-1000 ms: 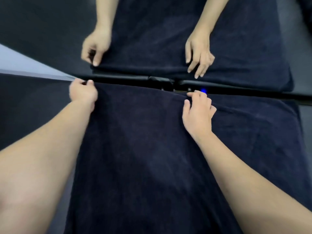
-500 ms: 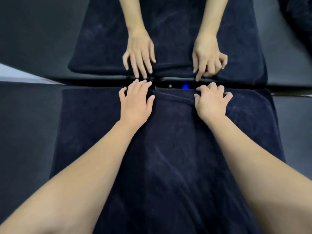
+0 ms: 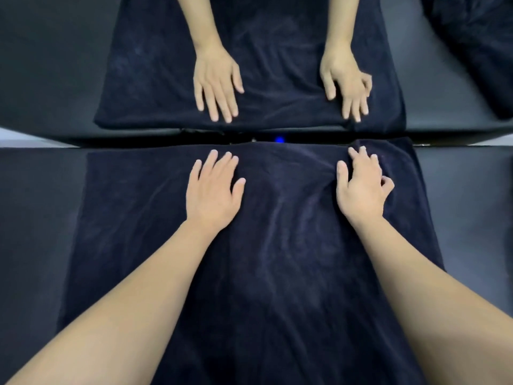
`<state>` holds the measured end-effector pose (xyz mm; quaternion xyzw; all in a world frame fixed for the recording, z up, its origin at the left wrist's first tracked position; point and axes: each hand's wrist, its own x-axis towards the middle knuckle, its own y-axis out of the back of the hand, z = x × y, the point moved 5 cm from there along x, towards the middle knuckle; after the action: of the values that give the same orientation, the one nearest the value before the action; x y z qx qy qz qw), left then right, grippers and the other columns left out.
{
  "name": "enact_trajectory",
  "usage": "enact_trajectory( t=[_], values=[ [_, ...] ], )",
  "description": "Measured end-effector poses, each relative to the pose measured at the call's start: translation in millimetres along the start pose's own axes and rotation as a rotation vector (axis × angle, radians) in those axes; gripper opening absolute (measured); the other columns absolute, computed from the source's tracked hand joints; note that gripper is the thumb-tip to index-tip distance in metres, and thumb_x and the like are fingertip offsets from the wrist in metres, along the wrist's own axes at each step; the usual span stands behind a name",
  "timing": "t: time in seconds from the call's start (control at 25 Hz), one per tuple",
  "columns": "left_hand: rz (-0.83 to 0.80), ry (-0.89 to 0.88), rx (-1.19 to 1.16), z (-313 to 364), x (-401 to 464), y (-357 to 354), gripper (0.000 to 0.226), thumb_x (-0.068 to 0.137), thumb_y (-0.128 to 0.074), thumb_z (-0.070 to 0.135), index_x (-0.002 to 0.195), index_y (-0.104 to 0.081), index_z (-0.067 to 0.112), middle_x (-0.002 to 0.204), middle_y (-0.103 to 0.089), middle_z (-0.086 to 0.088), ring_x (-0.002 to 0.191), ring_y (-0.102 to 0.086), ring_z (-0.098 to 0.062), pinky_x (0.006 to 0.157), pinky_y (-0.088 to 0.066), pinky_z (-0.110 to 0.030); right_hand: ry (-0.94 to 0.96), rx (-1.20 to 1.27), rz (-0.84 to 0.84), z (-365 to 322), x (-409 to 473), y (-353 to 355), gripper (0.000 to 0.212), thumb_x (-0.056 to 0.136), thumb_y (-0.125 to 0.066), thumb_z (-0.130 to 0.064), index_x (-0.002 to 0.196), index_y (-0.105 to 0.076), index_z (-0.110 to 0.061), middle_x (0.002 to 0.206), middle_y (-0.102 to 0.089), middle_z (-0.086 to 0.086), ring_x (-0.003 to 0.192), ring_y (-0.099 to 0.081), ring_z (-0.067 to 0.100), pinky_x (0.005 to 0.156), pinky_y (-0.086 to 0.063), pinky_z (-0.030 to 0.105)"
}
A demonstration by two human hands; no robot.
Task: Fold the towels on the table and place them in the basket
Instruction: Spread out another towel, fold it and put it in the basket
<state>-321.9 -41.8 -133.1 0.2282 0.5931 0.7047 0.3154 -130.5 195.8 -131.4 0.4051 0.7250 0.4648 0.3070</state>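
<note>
Flat on a dark table (image 3: 36,218), a navy towel (image 3: 277,259) spreads from the near edge of the frame up to a mirror (image 3: 55,65) standing along the table's far side. At left, the table's bare dark surface shows beside the towel's long edge. Moving right, the person's left hand (image 3: 212,194) lies palm down on the towel near its far edge, fingers straight and spread, holding nothing. Between the hands the cloth ripples in soft creases, and a small blue light (image 3: 279,139) glows at the mirror's base just beyond the towel. Farther right, the right hand (image 3: 361,187) rests on the towel near its far right corner, fingers loosely bent with the tips pressing the fabric, gripping nothing. Both hands and the towel repeat in the mirror above.
</note>
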Motion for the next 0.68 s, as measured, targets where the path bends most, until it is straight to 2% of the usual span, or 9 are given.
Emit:
enact_trajectory(
  t=[0.12,0.2,0.24,0.28,0.36,0.44,0.52,0.6,0.68],
  values=[
    [-0.092,0.071,0.042,-13.7,5.3,-2.5,0.065,0.102,-0.027,0.056,0.158,-0.028,0.023,0.168,-0.018,0.004,0.157,-0.003,-0.022,0.126,-0.003,-0.047,-0.084,-0.014,-0.113,40.2,13.6,11.0,0.061,0.106,-0.028,-0.051,0.161,-0.018,-0.026,0.17,-0.014,-0.004,0.157,-0.003,0.02,0.124,-0.005,0.052],
    [-0.061,0.121,0.033,-13.1,2.2,2.1,0.067,0.103,-0.026,0.056,0.159,-0.025,0.02,0.169,-0.015,0.0,0.157,-0.001,-0.024,0.126,-0.004,-0.05,-0.089,-0.102,-0.11,54.3,15.2,22.9,0.062,0.106,-0.031,-0.048,0.161,-0.02,-0.022,0.171,-0.01,0.001,0.157,-0.005,0.026,0.123,-0.011,0.056],
    [-0.02,0.115,0.001,-2.2,-2.0,5.5,0.066,0.104,-0.028,0.053,0.159,-0.026,0.017,0.168,-0.017,-0.003,0.156,-0.004,-0.026,0.126,-0.007,-0.052,-0.019,-0.175,-0.078,53.9,9.5,25.9,0.06,0.106,-0.032,-0.047,0.16,-0.024,-0.021,0.17,-0.012,0.003,0.156,-0.008,0.028,0.121,-0.017,0.057],
    [0.011,0.065,-0.033,16.5,-8.1,7.0,0.065,0.104,-0.03,0.05,0.158,-0.027,0.014,0.167,-0.02,-0.004,0.156,-0.007,-0.027,0.125,-0.01,-0.053,0.074,-0.229,-0.065,51.3,0.5,24.4,0.059,0.106,-0.032,-0.047,0.158,-0.027,-0.022,0.17,-0.014,0.004,0.155,-0.011,0.028,0.119,-0.021,0.056],
    [-0.033,-0.118,-0.023,60.3,-21.9,-1.6,0.066,0.102,-0.027,0.051,0.158,-0.029,0.015,0.167,-0.022,-0.004,0.156,-0.009,-0.027,0.125,-0.011,-0.053,0.15,-0.262,-0.122,57.3,-11.1,17.3,0.061,0.105,-0.03,-0.052,0.16,-0.023,-0.027,0.17,-0.012,-0.001,0.156,-0.008,0.027,0.121,-0.017,0.053],
    [-0.126,-0.193,0.089,88.2,-29.1,-14.7,0.072,0.1,-0.016,0.059,0.16,-0.024,0.02,0.169,-0.015,0.0,0.157,-0.003,-0.025,0.125,-0.006,-0.054,-0.002,-0.192,-0.182,78.0,4.2,24.7,0.065,0.104,-0.03,-0.057,0.162,-0.017,-0.029,0.171,-0.007,-0.007,0.157,-0.003,0.026,0.123,-0.011,0.052],
    [-0.136,-0.125,0.11,103.6,-20.0,-17.9,0.072,0.1,-0.015,0.06,0.16,-0.021,0.021,0.17,-0.01,0.0,0.157,0.0,-0.025,0.125,-0.001,-0.055,-0.102,-0.215,-0.141,88.3,26.4,41.9,0.062,0.104,-0.034,-0.051,0.159,-0.025,-0.024,0.169,-0.015,-0.002,0.155,-0.012,0.03,0.121,-0.019,0.056],
    [-0.125,-0.171,0.075,137.7,-7.6,-14.8,0.07,0.101,-0.021,0.058,0.16,-0.023,0.019,0.169,-0.013,-0.001,0.157,-0.002,-0.024,0.125,-0.002,-0.053,0.087,-0.305,-0.078,72.5,36.2,49.4,0.054,0.103,-0.038,-0.043,0.152,-0.037,-0.02,0.163,-0.028,0.002,0.147,-0.025,0.032,0.113,-0.031,0.055],
    [-0.121,-0.286,0.064,178.5,1.4,-19.4,0.07,0.101,-0.021,0.058,0.16,-0.023,0.021,0.169,-0.012,0.001,0.157,-0.001,-0.023,0.126,-0.002,-0.051,0.285,-0.269,-0.169,57.8,32.3,35.3,0.055,0.105,-0.037,-0.045,0.156,-0.033,-0.025,0.167,-0.022,-0.002,0.153,-0.018,0.029,0.118,-0.027,0.052]
  ],
)
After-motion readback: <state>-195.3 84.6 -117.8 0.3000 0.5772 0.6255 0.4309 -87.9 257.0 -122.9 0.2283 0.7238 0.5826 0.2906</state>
